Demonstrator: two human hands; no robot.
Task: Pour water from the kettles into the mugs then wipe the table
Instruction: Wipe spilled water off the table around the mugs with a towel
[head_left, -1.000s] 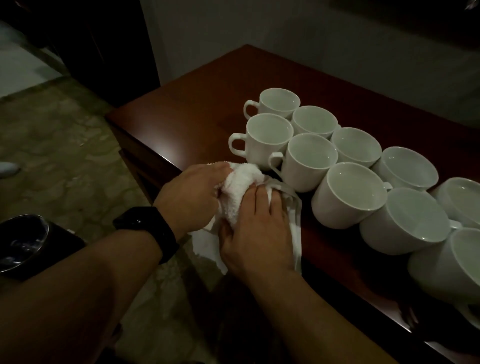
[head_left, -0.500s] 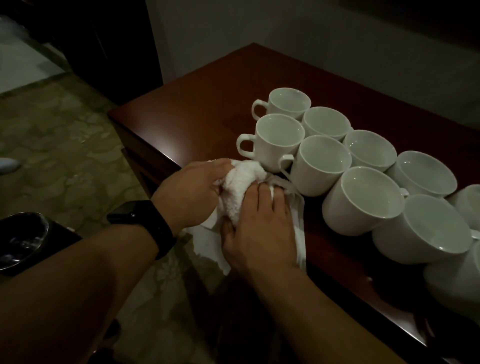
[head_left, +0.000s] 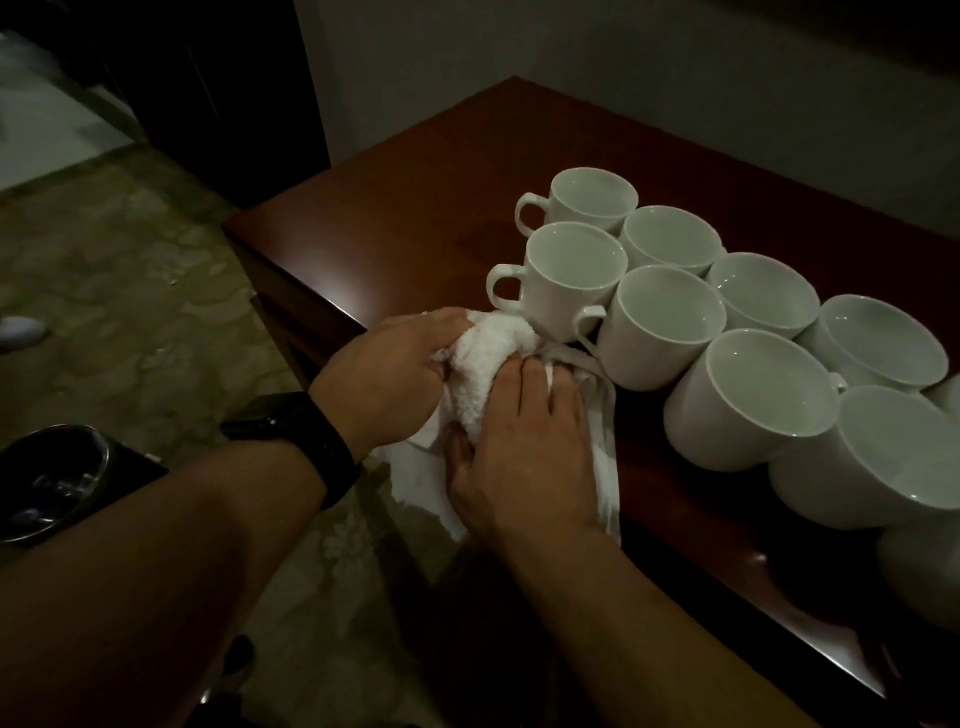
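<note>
Fingers (head_left: 530, 384) of the right hand (head_left: 524, 457) lie straight and close together, pressed flat on the white cloth (head_left: 488, 358), thumb tucked against its bunched part. The left hand (head_left: 384, 369) is right beside it, fingers (head_left: 441, 327) curled around that bunch and gripping it, with a black watch (head_left: 306, 441) on the wrist. Down at the near left a shiny round metal vessel (head_left: 52, 478) sits low on something dark; it's too dim to say what it is. The cloth is at the near edge of the dark red table (head_left: 415, 234), part of it trailing over the edge below the hands and a thin strip running out under the right fingertips. Just beyond the cloth come the white mugs (head_left: 753, 400), packed tight in two rows that run away to the right. The closest handled mug (head_left: 571, 275) is touching the cloth, and the farthest mug (head_left: 592, 197) stands behind it. All are upright with their mouths open; whether there's water inside is hard to tell in this light. Beyond them is bare tabletop, then a pale wall (head_left: 519, 52). Off to the left is patterned floor (head_left: 130, 286), with a white shoe (head_left: 21, 332) at the frame's edge.
</note>
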